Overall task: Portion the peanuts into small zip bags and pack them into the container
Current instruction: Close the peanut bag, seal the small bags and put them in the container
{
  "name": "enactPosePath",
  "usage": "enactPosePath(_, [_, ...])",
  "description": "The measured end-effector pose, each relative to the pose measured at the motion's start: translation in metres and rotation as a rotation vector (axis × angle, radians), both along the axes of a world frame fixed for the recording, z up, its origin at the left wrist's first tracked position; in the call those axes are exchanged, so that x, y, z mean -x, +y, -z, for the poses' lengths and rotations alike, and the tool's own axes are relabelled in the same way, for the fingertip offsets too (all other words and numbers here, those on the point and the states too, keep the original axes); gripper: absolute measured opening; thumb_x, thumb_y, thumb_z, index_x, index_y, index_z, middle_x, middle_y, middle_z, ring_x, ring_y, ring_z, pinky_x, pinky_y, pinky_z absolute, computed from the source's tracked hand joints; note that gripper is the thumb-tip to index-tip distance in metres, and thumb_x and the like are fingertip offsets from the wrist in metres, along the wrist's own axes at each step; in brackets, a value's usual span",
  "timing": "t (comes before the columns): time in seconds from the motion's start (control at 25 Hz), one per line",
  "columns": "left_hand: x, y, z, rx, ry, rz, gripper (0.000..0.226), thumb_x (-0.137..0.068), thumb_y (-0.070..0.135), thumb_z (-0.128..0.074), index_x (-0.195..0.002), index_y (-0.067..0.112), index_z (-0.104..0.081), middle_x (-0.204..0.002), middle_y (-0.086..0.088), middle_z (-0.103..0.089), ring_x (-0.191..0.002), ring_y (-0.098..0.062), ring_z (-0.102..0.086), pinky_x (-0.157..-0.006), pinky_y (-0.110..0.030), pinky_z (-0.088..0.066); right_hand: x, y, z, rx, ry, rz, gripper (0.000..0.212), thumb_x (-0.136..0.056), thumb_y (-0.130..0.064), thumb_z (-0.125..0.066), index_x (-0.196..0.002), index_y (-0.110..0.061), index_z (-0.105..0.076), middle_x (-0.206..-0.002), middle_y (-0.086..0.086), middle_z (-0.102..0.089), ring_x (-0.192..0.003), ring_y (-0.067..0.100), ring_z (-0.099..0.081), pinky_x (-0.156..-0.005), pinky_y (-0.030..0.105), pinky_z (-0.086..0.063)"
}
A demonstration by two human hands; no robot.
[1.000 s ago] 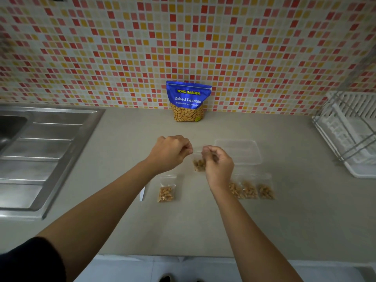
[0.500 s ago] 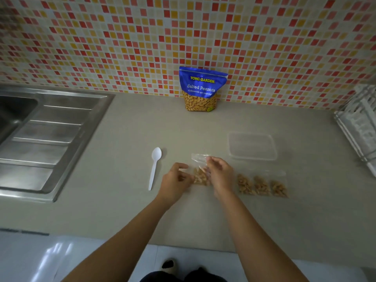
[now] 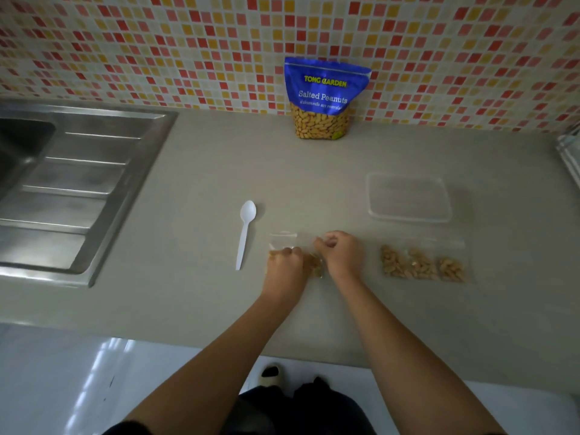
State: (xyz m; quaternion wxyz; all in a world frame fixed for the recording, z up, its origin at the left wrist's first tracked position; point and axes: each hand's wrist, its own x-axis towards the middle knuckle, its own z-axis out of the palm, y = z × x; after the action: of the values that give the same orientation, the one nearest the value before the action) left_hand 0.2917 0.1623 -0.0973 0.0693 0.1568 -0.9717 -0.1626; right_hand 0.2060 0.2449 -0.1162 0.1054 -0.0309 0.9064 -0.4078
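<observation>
Both hands low, fingers curled: right hand (image 3: pixel 340 255) pinches the top of a small clear zip bag of peanuts (image 3: pixel 314 265), left hand (image 3: pixel 284 268) holds its other side. Lifted a second ago, now on the grey countertop (image 3: pixel 188 293), left of the clear rectangular plastic container (image 3: pixel 408 218). Portion sealed, I judge; packing not begun. Three filled bags (image 3: pixel 420 266) just before the container. Mosaic-tile wall (image 3: pixel 157 42) behind.

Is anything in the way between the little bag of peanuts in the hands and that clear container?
Nothing visible. The left hand and right hand hold the small bag; only bare counter lies between it and the container. Three filled bags lie right of the hands, beside that path.
</observation>
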Motion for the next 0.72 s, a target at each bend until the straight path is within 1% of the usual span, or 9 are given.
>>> enactPosePath(0.04, [0.002, -0.001, 0.001, 0.074, 0.014, 0.025, 0.016, -0.062, 0.014, -0.057, -0.046, 0.011, -0.055, -0.043, -0.006, -0.055, -0.033, -0.022, -0.053, -0.037, -0.015, -0.037, -0.001, 0.004, -0.002, 0.008, 0.034, 0.009, 0.024, -0.080, -0.027, -0.068, -0.093, -0.008, -0.070, -0.089, 0.010, -0.073, -0.084, 0.025, -0.068, -0.074, 0.030, -0.049])
enactPosePath(0.12, [0.009, 0.001, 0.001, 0.089, -0.048, 0.051, 0.025, -0.069, 0.026, -0.047, -0.057, 0.009, -0.061, -0.055, -0.009, -0.060, -0.045, -0.025, -0.060, -0.040, -0.022, -0.042, 0.003, 0.020, -0.006, 0.037, 0.122, 0.053, 0.022, -0.082, -0.027, -0.066, -0.093, -0.009, -0.069, -0.088, 0.009, -0.073, -0.080, 0.024, -0.068, -0.074, 0.031, -0.050])
enactPosePath(0.2, [0.016, 0.011, 0.000, 0.131, -0.031, 0.086, 0.016, -0.064, 0.023, -0.055, -0.064, 0.011, -0.065, -0.061, -0.006, -0.063, -0.051, -0.022, -0.063, -0.041, -0.023, -0.041, 0.011, 0.045, -0.007, 0.015, 0.229, 0.125, 0.016, -0.082, -0.022, -0.065, -0.091, -0.009, -0.068, -0.086, 0.011, -0.071, -0.079, 0.027, -0.066, -0.074, 0.032, -0.048])
enactPosePath(0.28, [0.021, 0.031, 0.005, 0.055, 0.087, 0.181, 0.012, -0.062, 0.016, -0.060, -0.070, 0.009, -0.067, -0.063, -0.007, -0.066, -0.052, -0.023, -0.065, -0.041, -0.022, -0.044, 0.021, 0.074, -0.005, -0.068, 0.275, 0.231, 0.017, -0.081, -0.016, -0.063, -0.094, -0.006, -0.064, -0.092, 0.016, -0.066, -0.086, 0.032, -0.062, -0.078, 0.035, -0.045])
enactPosePath(0.32, [0.021, 0.042, 0.011, -0.025, 0.128, 0.250, 0.016, -0.070, 0.015, -0.056, -0.077, 0.007, -0.069, -0.070, -0.010, -0.069, -0.059, -0.025, -0.067, -0.047, -0.024, -0.049, 0.027, 0.087, -0.004, -0.118, 0.266, 0.269, 0.020, -0.081, -0.016, -0.062, -0.097, -0.004, -0.062, -0.097, 0.018, -0.064, -0.091, 0.035, -0.060, -0.081, 0.037, -0.044])
enactPosePath(0.4, [0.014, 0.065, 0.033, -0.076, 0.174, 0.383, 0.032, -0.083, 0.020, -0.046, -0.094, 0.002, -0.070, -0.092, -0.015, -0.072, -0.082, -0.029, -0.070, -0.070, -0.030, -0.057, 0.035, 0.105, -0.002, -0.259, 0.192, 0.275, 0.031, -0.083, -0.021, -0.060, -0.105, 0.001, -0.056, -0.105, 0.023, -0.061, -0.102, 0.037, -0.056, -0.086, 0.039, -0.042])
enactPosePath(0.52, [-0.004, 0.081, 0.062, 0.000, 0.098, 0.576, 0.047, -0.098, 0.027, -0.030, -0.115, -0.001, -0.064, -0.118, -0.017, -0.065, -0.111, -0.029, -0.062, -0.101, -0.035, -0.043, 0.041, 0.112, 0.002, -0.414, 0.102, 0.223, 0.041, -0.085, -0.029, -0.060, -0.108, 0.005, -0.052, -0.110, 0.025, -0.061, -0.106, 0.038, -0.057, -0.086, 0.039, -0.044])
enactPosePath(0.6, [-0.009, 0.081, 0.071, -0.008, 0.046, 0.604, 0.054, -0.101, 0.030, -0.021, -0.120, -0.001, -0.061, -0.126, -0.016, -0.060, -0.121, -0.030, -0.055, -0.105, -0.039, -0.037, 0.043, 0.111, 0.002, -0.422, 0.078, 0.204, 0.041, -0.084, -0.030, -0.062, -0.106, 0.004, -0.054, -0.108, 0.025, -0.063, -0.105, 0.037, -0.059, -0.084, 0.038, -0.046])
enactPosePath(0.72, [-0.010, 0.080, 0.071, -0.060, 0.034, 0.598, 0.054, -0.100, 0.032, -0.022, -0.122, -0.001, -0.060, -0.129, -0.016, -0.059, -0.124, -0.030, -0.052, -0.105, -0.040, -0.039, 0.048, 0.109, 0.005, -0.384, 0.035, 0.213, 0.035, -0.084, -0.027, -0.061, -0.098, 0.005, -0.061, -0.100, 0.025, -0.067, -0.100, 0.037, -0.062, -0.080, 0.037, -0.047])
